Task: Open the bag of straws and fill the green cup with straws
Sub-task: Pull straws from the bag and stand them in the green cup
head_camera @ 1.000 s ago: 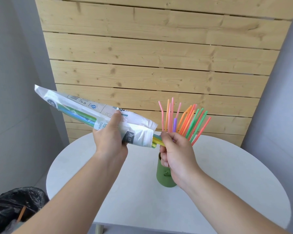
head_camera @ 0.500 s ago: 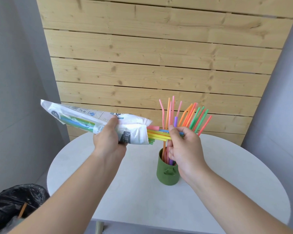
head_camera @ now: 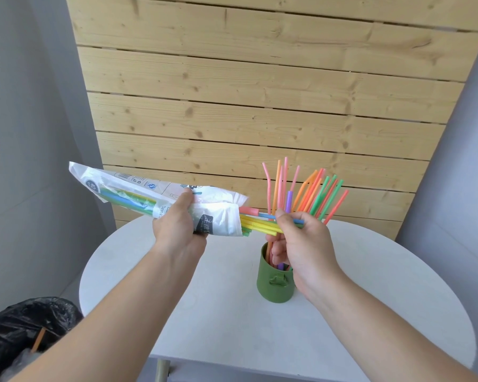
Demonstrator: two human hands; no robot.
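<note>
My left hand (head_camera: 177, 226) grips the white plastic bag of straws (head_camera: 138, 195) in the air, held nearly level with its open mouth to the right. Yellow, blue and red straws (head_camera: 260, 223) stick out of that mouth, and my right hand (head_camera: 298, 241) pinches their ends between thumb and fingers. Below my right hand stands the green cup (head_camera: 273, 285) on the round white table (head_camera: 232, 312). Several pink, orange, green, red and purple straws in the cup (head_camera: 312, 194) fan upward behind my right hand.
A wooden plank wall (head_camera: 260, 106) rises behind the table. A bin lined with a black bag (head_camera: 25, 332) stands on the floor at lower left. The table's front edge (head_camera: 260, 363) runs below my forearms.
The bag has tipped from steeply slanted to nearly level. My right hand has drawn the yellow, blue and red straws further out of the bag's mouth, to the right.
</note>
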